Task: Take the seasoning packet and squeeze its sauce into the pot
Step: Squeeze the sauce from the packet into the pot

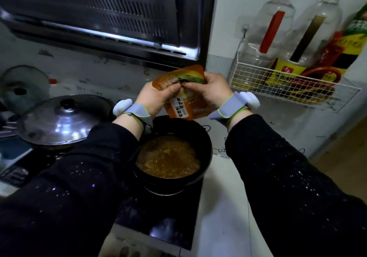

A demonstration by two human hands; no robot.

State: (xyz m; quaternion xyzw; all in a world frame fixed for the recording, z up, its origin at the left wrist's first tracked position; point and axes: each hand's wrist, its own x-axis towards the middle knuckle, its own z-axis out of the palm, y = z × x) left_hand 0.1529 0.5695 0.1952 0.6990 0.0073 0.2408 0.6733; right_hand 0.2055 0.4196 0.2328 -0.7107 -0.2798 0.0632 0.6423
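Above the black pot (206, 147) of bubbling brown broth, an orange seasoning packet (183, 96) hangs upside down. Left hand (156, 96) and right hand (208, 90) both pinch it near the middle, fingers curled shut on it, thumbs almost meeting. Nearby on the left sits a lidded pan (61, 121).

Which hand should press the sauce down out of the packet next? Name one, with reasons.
Probably the left hand: it wraps the orange seasoning packet mid-body, above the black pot. The right hand only pinches the top edge, steadying it.
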